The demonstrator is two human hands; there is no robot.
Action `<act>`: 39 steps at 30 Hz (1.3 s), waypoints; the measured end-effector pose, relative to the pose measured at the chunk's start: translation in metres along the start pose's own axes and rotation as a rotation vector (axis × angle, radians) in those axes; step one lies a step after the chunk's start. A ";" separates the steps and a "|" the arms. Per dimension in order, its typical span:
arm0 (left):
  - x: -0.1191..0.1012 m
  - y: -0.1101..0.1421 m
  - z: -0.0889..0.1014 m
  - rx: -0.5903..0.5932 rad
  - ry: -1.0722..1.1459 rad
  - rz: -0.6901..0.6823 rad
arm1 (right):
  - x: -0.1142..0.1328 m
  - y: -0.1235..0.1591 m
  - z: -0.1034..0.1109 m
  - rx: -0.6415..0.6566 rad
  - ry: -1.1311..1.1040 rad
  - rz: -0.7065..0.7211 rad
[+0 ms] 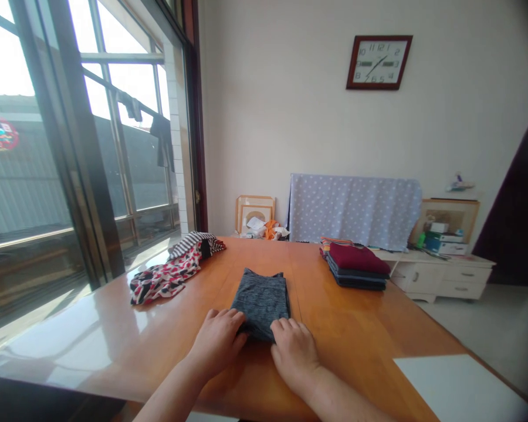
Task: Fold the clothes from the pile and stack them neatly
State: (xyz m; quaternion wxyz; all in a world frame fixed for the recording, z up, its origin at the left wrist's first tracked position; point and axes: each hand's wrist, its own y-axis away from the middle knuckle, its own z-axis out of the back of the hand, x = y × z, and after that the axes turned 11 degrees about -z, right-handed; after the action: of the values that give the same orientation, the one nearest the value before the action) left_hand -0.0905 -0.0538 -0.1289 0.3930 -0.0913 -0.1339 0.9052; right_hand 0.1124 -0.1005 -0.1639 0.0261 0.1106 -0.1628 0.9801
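A dark grey mottled garment, folded into a compact rectangle, lies on the wooden table in front of me. My left hand grips its near left corner, fingers curled over the edge with the thumb below. At the near right corner, my right hand has its fingers bent over the cloth in the same way. The garment's far edge dips between two raised corners. Parts of its near edge are hidden behind my fingers.
Crumpled patterned clothes lie at the table's far left. A stack of folded clothes, maroon on top, sits at the far right. A white sheet covers the near right corner. Beyond stand a cloth-draped object and a white cabinet.
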 end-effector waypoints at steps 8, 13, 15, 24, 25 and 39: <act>0.010 0.016 0.012 0.030 0.151 0.032 | -0.020 -0.002 0.021 0.017 -0.199 0.002; 0.012 0.017 0.036 0.172 0.350 0.037 | -0.028 0.005 0.051 0.215 -0.271 0.058; 0.015 0.016 0.040 0.210 0.450 0.059 | -0.033 0.005 0.056 0.277 -0.338 0.084; 0.032 -0.020 0.033 0.075 0.991 0.199 | -0.061 -0.059 0.020 0.373 -0.890 -0.045; 0.036 -0.027 0.030 0.050 1.043 0.226 | -0.062 -0.068 0.016 0.378 -0.939 -0.054; 0.099 -0.109 -0.041 -0.155 1.044 0.588 | -0.068 -0.171 -0.069 0.184 -1.012 -0.304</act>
State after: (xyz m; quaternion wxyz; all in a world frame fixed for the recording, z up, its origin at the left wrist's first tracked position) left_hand -0.0712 0.0977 -0.1393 0.1325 -0.5852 0.0421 0.7989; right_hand 0.1794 0.0823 -0.1890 0.0764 0.5934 -0.0504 0.7997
